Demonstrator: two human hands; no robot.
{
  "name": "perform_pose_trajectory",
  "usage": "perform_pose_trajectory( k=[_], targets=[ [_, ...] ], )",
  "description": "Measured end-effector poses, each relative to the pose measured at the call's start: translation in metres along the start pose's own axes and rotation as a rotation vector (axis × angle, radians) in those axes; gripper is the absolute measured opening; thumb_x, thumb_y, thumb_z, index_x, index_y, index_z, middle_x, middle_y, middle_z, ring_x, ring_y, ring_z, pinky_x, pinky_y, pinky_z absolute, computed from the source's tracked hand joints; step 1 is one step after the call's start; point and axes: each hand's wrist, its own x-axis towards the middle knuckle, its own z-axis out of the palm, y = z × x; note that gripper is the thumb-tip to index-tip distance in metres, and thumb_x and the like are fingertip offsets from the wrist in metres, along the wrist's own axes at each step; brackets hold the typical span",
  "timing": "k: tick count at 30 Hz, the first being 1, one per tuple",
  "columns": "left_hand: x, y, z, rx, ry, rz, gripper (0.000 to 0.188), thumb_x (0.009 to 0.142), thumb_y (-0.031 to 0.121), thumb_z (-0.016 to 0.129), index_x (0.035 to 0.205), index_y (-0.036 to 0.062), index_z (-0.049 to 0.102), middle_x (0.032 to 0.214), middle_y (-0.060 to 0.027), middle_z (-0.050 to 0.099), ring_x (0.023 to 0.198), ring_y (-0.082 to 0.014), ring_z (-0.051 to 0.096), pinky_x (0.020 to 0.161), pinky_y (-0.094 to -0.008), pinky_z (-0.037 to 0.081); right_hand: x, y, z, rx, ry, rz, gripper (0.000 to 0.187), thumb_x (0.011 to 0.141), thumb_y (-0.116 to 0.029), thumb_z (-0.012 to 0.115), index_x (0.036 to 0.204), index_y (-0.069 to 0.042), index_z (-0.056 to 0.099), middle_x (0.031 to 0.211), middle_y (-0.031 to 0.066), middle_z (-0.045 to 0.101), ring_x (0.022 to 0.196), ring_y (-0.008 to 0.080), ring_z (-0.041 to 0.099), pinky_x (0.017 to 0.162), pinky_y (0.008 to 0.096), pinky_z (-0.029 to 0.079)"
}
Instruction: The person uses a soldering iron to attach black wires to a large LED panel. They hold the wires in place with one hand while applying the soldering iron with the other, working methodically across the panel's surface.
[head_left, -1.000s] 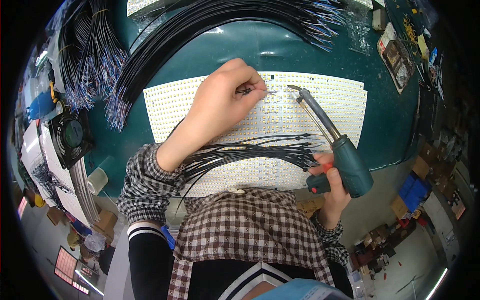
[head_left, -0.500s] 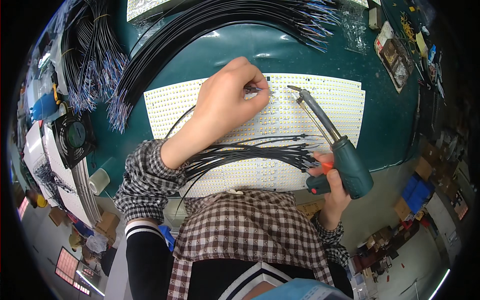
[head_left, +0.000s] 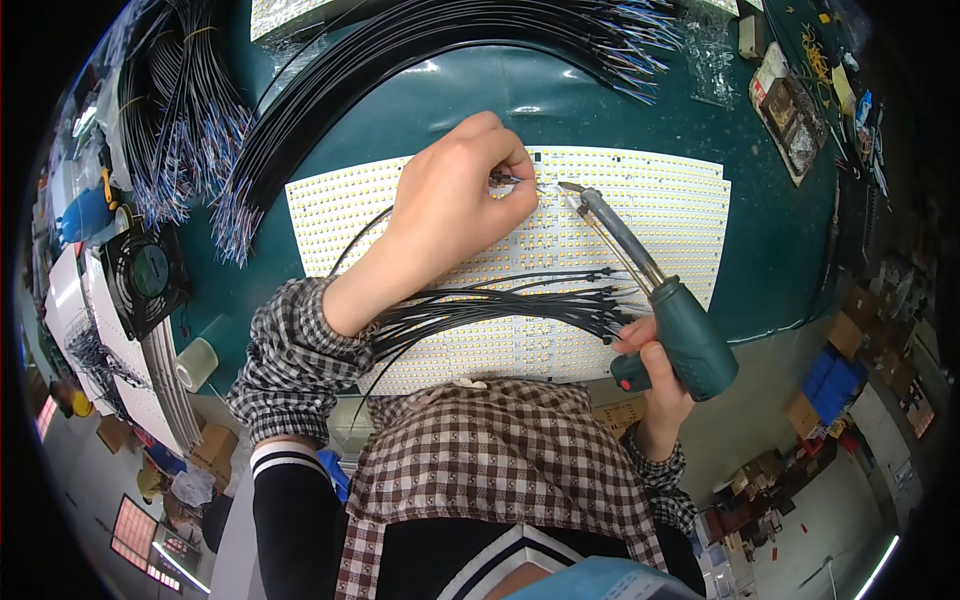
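My left hand [head_left: 462,192] is closed in a pinch on the thin wire ends of a black cable [head_left: 362,240], above a white LED panel [head_left: 640,200] dotted with small yellow chips. In my right hand [head_left: 660,385] is a green soldering gun [head_left: 692,340]. Its tip points left and reaches the bare wire ends just right of my left fingertips; a wisp of smoke or a shine shows there. Whether the tip touches the panel, I cannot tell. A bundle of black cables [head_left: 500,305] lies across the near part of the panel, under my left forearm.
Long black cables [head_left: 400,55] with stripped ends curve along the back of the green table [head_left: 500,110]. More cable bundles [head_left: 190,90] lie at far left. A black fan [head_left: 145,270], a tape roll [head_left: 197,365] and stacked panels stand left. A dirty solder tray [head_left: 790,115] sits far right.
The soldering gun has moved left, bringing its tip to the wire ends. Its orange trigger, visible before, is now hidden by my right fingers. My left hand has stayed in place.
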Motion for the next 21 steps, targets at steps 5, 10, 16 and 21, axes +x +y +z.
perform_pose_trajectory(
  k=[5, 10, 16, 21],
  targets=[
    [-0.0010, 0.0010, 0.0011, 0.018, 0.009, 0.009, 0.007, 0.076, 0.012, 0.070, 0.077, 0.0064, 0.066, 0.083, -0.0083, 0.062, 0.073, -0.0292, 0.065, 0.066, -0.0393, 0.051, 0.0011, -0.0037, 0.0023, -0.111, 0.000, 0.006, 0.003, 0.088, 0.003, 0.069, 0.090, 0.006, 0.068, 0.088, 0.0144, 0.070, 0.084, 0.0223, 0.068, 0.075, 0.0351, 0.056],
    [-0.0006, 0.0018, 0.0001, 0.019, 0.007, 0.008, 0.007, 0.076, 0.011, 0.071, 0.077, 0.0060, 0.066, 0.084, -0.0087, 0.062, 0.073, -0.0295, 0.065, 0.065, -0.0393, 0.051, 0.0020, -0.0028, 0.0049, -0.090, 0.009, 0.025, 0.003, 0.087, 0.006, 0.069, 0.090, 0.005, 0.069, 0.089, 0.0117, 0.071, 0.081, 0.0183, 0.067, 0.071, 0.0310, 0.054],
    [-0.0010, 0.0009, 0.0010, 0.009, 0.020, 0.024, 0.007, 0.076, 0.011, 0.071, 0.077, 0.0056, 0.066, 0.084, -0.0089, 0.062, 0.072, -0.0295, 0.065, 0.065, -0.0391, 0.052, 0.0009, -0.0010, 0.0041, -0.087, 0.019, 0.055, 0.004, 0.087, 0.005, 0.070, 0.091, 0.004, 0.069, 0.090, 0.0107, 0.071, 0.076, 0.0139, 0.065, 0.067, 0.0274, 0.052],
    [-0.0015, 0.0018, 0.0011, 0.013, 0.020, 0.024, 0.007, 0.076, 0.010, 0.071, 0.077, 0.0054, 0.066, 0.083, -0.0089, 0.062, 0.072, -0.0294, 0.065, 0.065, -0.0391, 0.051, 0.0008, 0.0022, 0.0073, -0.078, 0.043, 0.003, 0.004, 0.088, 0.004, 0.070, 0.092, 0.003, 0.069, 0.088, 0.0100, 0.071, 0.073, 0.0115, 0.063, 0.062, 0.0255, 0.050]
  ],
)
